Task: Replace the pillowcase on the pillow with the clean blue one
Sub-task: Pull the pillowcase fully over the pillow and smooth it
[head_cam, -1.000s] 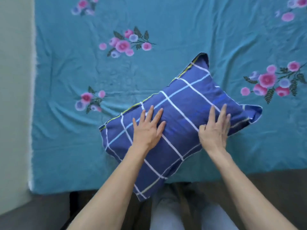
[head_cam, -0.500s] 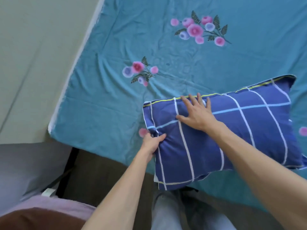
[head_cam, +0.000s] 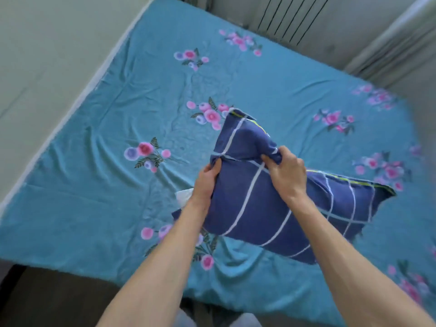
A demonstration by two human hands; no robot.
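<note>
A bed [head_cam: 118, 197] fills the room ahead of us, covered in a teal sheet [head_cam: 295, 95] printed with pink and purple flowers; a pale wall [head_cam: 47, 55] runs along its left side, and a dark ribbed radiator [head_cam: 290, 17] and a grey curtain [head_cam: 396, 43] stand beyond its far end. We hold the pillow [head_cam: 259, 201] over the near part of the bed, its right end lying on the sheet and its left end pulled up. It wears a dark blue case with white grid lines and a thin yellow-green edge. Our left hand [head_cam: 207, 182] grips the left side of the pillow, thumb on top and fingers curled underneath the cloth. Our right hand [head_cam: 286, 171] pinches a bunched fold of the blue case at the top, just beside the left hand, so the upper corner stands up in a peak. A small bit of white cloth [head_cam: 184, 195] shows just left of our left wrist; we cannot tell what it belongs to. Both bare forearms reach in from the lower edge of the view.
</note>
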